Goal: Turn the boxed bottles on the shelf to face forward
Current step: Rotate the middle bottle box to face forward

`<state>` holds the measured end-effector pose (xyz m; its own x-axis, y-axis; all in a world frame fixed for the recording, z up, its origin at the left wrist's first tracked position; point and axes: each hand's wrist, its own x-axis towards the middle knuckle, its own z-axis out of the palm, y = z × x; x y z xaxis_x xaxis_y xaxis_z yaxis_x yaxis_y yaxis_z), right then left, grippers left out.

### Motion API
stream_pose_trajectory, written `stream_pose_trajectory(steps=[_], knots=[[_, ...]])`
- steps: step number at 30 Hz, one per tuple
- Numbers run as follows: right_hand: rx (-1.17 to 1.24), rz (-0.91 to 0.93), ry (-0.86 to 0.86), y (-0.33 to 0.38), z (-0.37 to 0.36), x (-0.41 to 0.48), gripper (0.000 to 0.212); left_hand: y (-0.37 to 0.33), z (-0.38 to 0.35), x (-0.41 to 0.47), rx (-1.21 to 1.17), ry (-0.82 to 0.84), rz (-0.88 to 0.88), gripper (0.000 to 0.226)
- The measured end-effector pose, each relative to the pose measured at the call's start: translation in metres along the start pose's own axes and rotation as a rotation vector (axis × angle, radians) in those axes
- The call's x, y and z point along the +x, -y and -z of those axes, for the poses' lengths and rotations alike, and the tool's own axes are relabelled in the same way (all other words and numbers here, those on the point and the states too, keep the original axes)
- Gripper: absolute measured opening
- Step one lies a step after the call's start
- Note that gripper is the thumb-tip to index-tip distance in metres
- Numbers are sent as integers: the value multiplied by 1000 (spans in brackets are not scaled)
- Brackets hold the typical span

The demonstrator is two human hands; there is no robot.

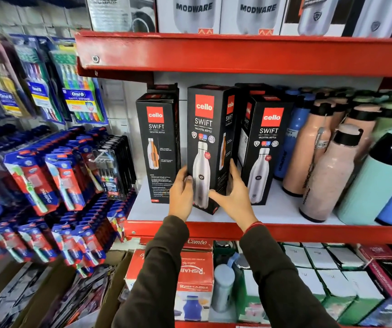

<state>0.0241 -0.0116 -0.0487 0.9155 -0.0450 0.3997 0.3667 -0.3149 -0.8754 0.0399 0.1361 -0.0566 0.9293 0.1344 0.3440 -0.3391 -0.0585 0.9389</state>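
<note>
Three tall black Cello Swift bottle boxes stand at the front of the white shelf (280,213). The middle box (204,138) is tilted, its front panel with the silver bottle towards me and its bottom corner at the shelf's front. My left hand (182,191) grips its lower left edge. My right hand (234,192) holds its lower right side. The left box (158,147) shows a side panel with a cutaway bottle and small text. The right box (264,150) shows its front, turned slightly. More black boxes stand behind them.
Loose bottles, pink (329,171), blue (289,140) and mint (379,176), crowd the shelf's right side. A red shelf lip (237,53) runs above with Modware boxes on it. Toothbrush packs (55,176) hang at the left. Boxed goods (193,278) fill the shelf below.
</note>
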Motion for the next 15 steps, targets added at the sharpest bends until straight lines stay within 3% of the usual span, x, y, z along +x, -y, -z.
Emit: stream_pose_trajectory(steps=[8,15], knots=[[-19,-40,14,-12,-2,3,89,-5,-5,-3,49,-34,-68,39],[-198,-29,2,-15,-4,13,77,6,-15,0,85,-78,-19,36]])
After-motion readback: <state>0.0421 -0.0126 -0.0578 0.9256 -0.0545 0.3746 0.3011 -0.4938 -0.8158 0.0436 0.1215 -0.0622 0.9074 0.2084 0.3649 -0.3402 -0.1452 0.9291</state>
